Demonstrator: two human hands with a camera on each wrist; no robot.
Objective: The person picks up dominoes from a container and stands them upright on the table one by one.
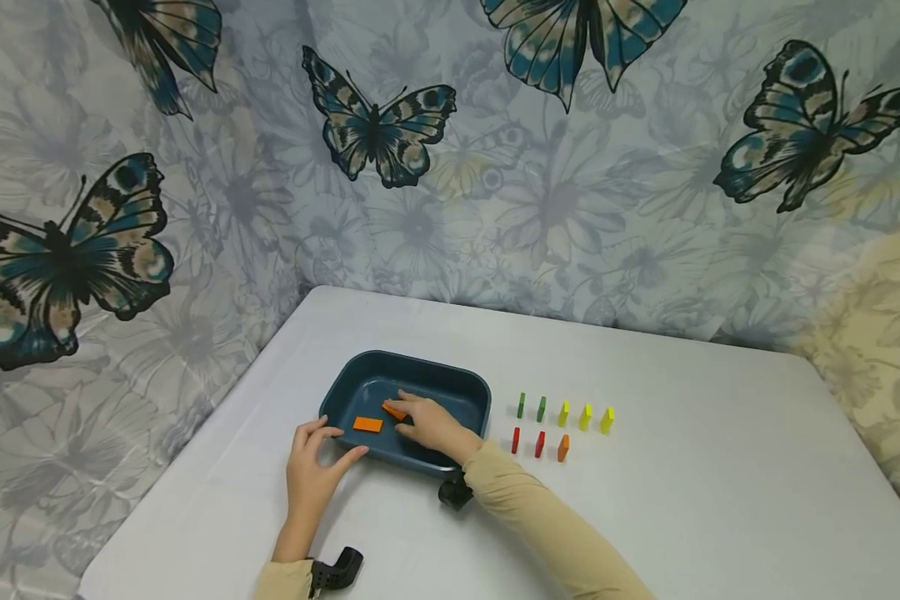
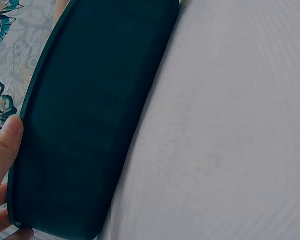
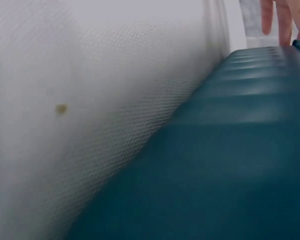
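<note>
A dark blue tray (image 1: 427, 463) with raised walls stands on the table. At its front left corner my left hand (image 1: 311, 467) grips the rim, and the left wrist view shows its thumb (image 2: 12, 131) on the rim, with other fingers round the corner. My right hand (image 1: 433, 429) reaches over the tray's right side, and its fingertips are at an orange block (image 1: 393, 410), partly covered by them. Left of this, a second orange block (image 1: 367, 425) lies flat on the tray floor. The right wrist view is filled mostly by the tray's outer wall (image 3: 230, 165).
Right of the tray, small blocks stand upright in two rows. The back row has green blocks (image 1: 542, 408) and yellow blocks (image 1: 586, 417); the front row has red blocks (image 1: 540, 444) and an orange block (image 1: 563, 448). A butterfly-patterned backdrop (image 1: 420, 233) borders the white table (image 1: 720, 500).
</note>
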